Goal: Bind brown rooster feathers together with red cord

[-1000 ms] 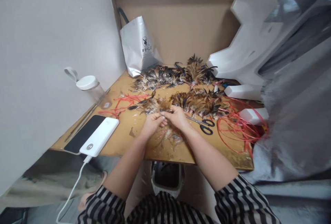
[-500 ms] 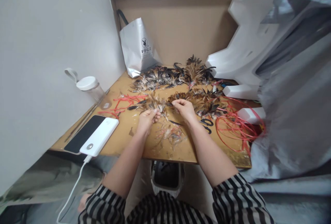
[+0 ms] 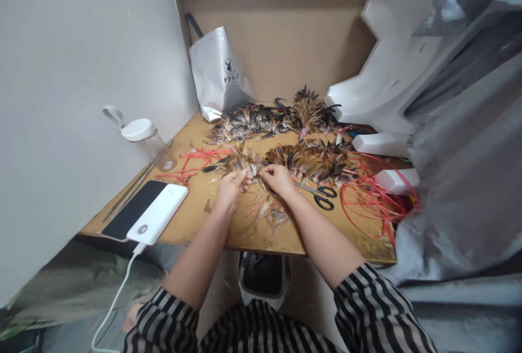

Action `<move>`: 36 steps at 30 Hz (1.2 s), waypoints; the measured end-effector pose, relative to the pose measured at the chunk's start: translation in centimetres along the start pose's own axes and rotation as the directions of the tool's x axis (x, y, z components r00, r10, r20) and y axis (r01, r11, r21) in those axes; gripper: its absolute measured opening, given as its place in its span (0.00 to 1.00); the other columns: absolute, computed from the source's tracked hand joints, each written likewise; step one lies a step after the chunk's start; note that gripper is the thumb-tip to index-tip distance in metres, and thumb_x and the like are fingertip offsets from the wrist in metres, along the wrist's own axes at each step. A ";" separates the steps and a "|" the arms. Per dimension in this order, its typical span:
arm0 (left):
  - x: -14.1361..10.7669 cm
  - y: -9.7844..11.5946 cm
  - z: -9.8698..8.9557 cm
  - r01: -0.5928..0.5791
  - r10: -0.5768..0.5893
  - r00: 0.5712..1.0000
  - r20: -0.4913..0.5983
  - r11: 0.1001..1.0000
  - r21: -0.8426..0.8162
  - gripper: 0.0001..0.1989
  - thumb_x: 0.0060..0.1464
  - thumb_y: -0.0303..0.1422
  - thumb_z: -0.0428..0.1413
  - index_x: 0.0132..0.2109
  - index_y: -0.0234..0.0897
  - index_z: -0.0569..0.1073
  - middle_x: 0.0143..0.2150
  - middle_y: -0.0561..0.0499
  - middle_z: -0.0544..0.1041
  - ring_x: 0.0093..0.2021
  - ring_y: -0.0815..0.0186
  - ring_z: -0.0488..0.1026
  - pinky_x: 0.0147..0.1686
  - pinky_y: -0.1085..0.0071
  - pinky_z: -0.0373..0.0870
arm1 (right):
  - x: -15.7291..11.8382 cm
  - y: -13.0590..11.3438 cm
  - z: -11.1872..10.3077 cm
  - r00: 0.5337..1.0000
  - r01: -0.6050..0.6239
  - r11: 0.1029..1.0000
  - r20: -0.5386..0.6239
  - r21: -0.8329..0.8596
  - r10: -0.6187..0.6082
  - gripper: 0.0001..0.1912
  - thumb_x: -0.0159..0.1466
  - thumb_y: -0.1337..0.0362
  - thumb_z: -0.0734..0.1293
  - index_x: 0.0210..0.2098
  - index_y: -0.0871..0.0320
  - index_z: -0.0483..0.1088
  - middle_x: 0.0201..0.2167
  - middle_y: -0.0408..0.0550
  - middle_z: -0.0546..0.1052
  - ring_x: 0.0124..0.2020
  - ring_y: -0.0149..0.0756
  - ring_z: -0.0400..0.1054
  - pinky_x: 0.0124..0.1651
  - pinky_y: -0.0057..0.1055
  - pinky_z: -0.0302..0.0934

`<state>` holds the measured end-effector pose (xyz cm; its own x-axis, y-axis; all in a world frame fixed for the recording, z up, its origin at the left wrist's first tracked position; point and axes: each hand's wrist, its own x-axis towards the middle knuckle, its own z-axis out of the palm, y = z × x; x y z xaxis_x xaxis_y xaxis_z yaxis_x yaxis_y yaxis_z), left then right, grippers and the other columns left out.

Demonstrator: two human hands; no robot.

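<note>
Near the middle of the table, my left hand [image 3: 234, 187] is closed in a pinch at the base of a bunch of brown feathers [image 3: 241, 160]. Just to its right, my right hand [image 3: 278, 180] also pinches, its fingertips close to the left ones; what lies between them is too small to make out. Loose feather scraps [image 3: 269, 210] lie below and between the hands. A pair of scissors [image 3: 322, 196] with black handles rests right of my right wrist. Beyond that hand stretches a row of brown feather bunches [image 3: 308, 161].
Darker feather bunches [image 3: 261, 120] lie farther back, before a silver bag [image 3: 214, 78]. Red strips [image 3: 196, 157] lie at left, a red tangle [image 3: 373, 200] at right. A lidded jar [image 3: 142, 135], a phone [image 3: 132, 209] and a white power bank [image 3: 157, 214] occupy the left side.
My right hand has moved left and slightly down, from the feather row to beside my left hand. The scissors show more fully now. My left hand stays nearly in place.
</note>
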<state>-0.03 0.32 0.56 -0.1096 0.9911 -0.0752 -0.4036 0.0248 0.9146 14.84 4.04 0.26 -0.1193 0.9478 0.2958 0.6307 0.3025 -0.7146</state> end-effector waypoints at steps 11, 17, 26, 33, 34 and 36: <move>0.0 -0.1 0.0 0.016 -0.015 1.000 0.019 0.999 -0.031 0.12 0.40 0.34 0.61 0.33 0.30 0.73 0.25 0.50 0.74 0.22 0.76 0.67 0.21 0.80 0.60 | 0.6 -1.6 1.8 0.998 -0.045 0.971 -0.050 -0.237 0.034 0.09 0.54 0.59 0.62 0.24 0.55 0.72 0.29 0.49 0.75 0.31 0.35 0.67 0.31 0.28 0.53; 0.0 0.0 -0.1 0.041 -0.040 0.999 0.015 0.997 -0.063 0.13 0.39 0.33 0.61 0.33 0.30 0.73 0.25 0.50 0.74 0.22 0.76 0.68 0.21 0.81 0.60 | 1.6 0.4 1.6 0.989 -0.126 0.971 -0.050 0.206 0.139 0.09 0.50 0.62 0.62 0.25 0.59 0.71 0.23 0.45 0.74 0.24 0.30 0.65 0.29 0.25 0.56; 0.3 -0.4 -0.1 0.040 -0.040 0.999 0.012 0.997 -0.071 0.13 0.39 0.32 0.62 0.34 0.29 0.73 0.25 0.49 0.75 0.21 0.76 0.69 0.20 0.82 0.62 | 1.5 -0.1 1.4 0.983 -0.182 0.983 -0.027 0.023 0.182 0.14 0.52 0.55 0.62 0.27 0.57 0.73 0.27 0.46 0.76 0.29 0.33 0.68 0.33 0.26 0.57; 0.3 -0.4 -0.2 0.041 -0.040 0.999 0.013 0.996 -0.084 0.12 0.41 0.31 0.61 0.34 0.28 0.73 0.25 0.49 0.75 0.22 0.76 0.69 0.20 0.82 0.63 | 1.4 -0.4 1.3 0.977 -0.211 0.969 -0.035 -0.125 0.208 0.09 0.52 0.61 0.61 0.24 0.56 0.73 0.27 0.47 0.76 0.31 0.35 0.68 0.33 0.27 0.56; 0.3 -0.4 -0.2 0.045 -0.044 0.999 0.014 0.995 -0.090 0.11 0.41 0.31 0.61 0.34 0.28 0.73 0.25 0.49 0.75 0.21 0.76 0.69 0.20 0.82 0.63 | 1.5 -0.1 1.3 0.977 -0.211 0.976 -0.045 -0.051 0.209 0.09 0.52 0.61 0.62 0.24 0.56 0.73 0.26 0.46 0.76 0.30 0.34 0.68 0.33 0.26 0.56; 0.2 -0.2 -0.2 0.059 -0.058 0.998 0.020 0.993 -0.101 0.11 0.42 0.30 0.61 0.34 0.28 0.73 0.25 0.49 0.75 0.22 0.76 0.70 0.20 0.82 0.64 | 1.7 0.5 1.2 0.975 -0.204 0.969 -0.064 0.136 0.214 0.09 0.50 0.61 0.62 0.24 0.58 0.72 0.24 0.45 0.75 0.27 0.32 0.67 0.31 0.25 0.56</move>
<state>-0.13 0.50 0.25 -0.0684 0.9904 -0.1199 -0.4989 0.0701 0.8638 14.06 5.96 -0.35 0.0679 0.9821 0.1759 0.5318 0.1135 -0.8392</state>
